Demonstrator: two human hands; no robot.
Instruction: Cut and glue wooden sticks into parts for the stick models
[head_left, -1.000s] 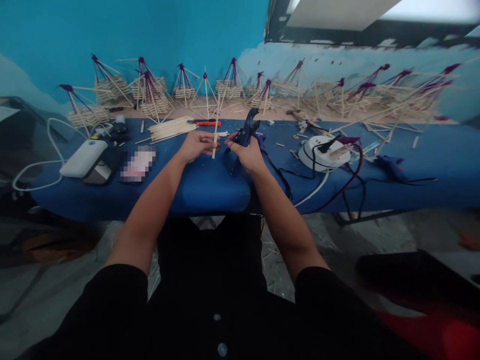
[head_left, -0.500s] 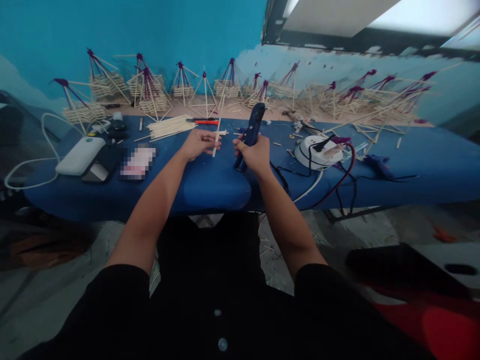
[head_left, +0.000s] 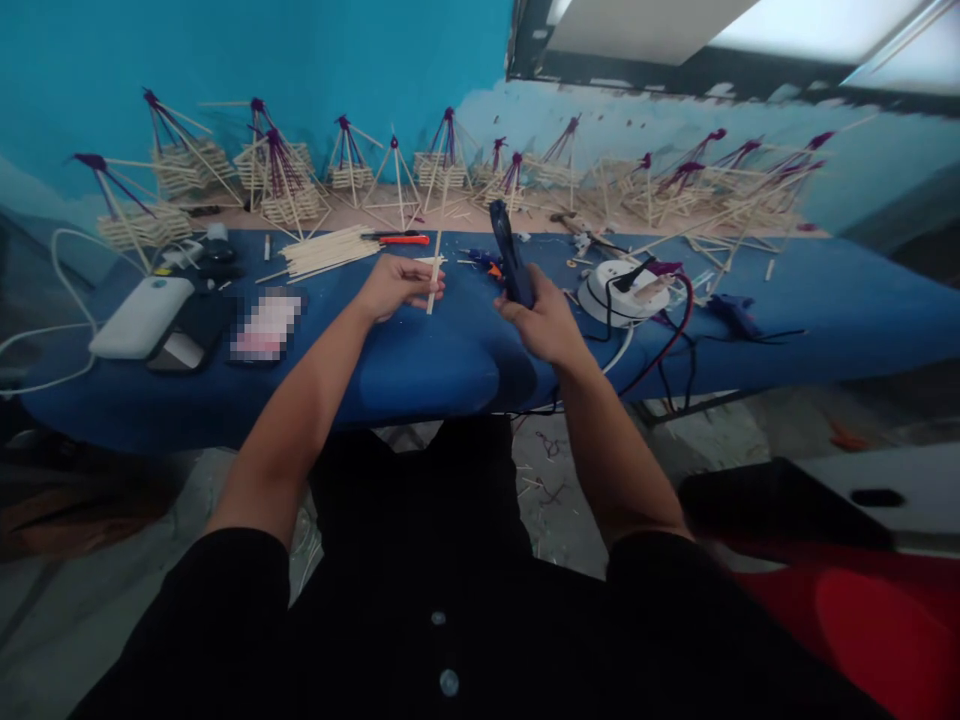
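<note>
My left hand [head_left: 405,287] pinches a thin wooden stick [head_left: 435,272] that stands nearly upright above the blue tabletop [head_left: 427,375]. Near those fingers, a short pale piece points to the right; whether it is held too is unclear. My right hand [head_left: 546,315] is wrapped round a dark blue hand tool [head_left: 511,255] with a long rounded body, tilted up and away from me. Its exact kind does not show. A small blue and orange item [head_left: 491,268] lies just left of the tool. Beyond my left hand are a bundle of wooden sticks [head_left: 326,252] and an orange-red cutter [head_left: 405,240].
Stick structures with purple tops [head_left: 274,180] line the wall side. On the right sit a white round cord reel [head_left: 626,295], loose cables and a blue glue gun [head_left: 733,315]. A white power bank [head_left: 142,315] and a phone [head_left: 266,325] lie left.
My right hand has moved right with the dark blue tool, away from the stick, uncovering the blue and orange item. My left hand keeps its pinch on the stick. The view has shifted slightly.
</note>
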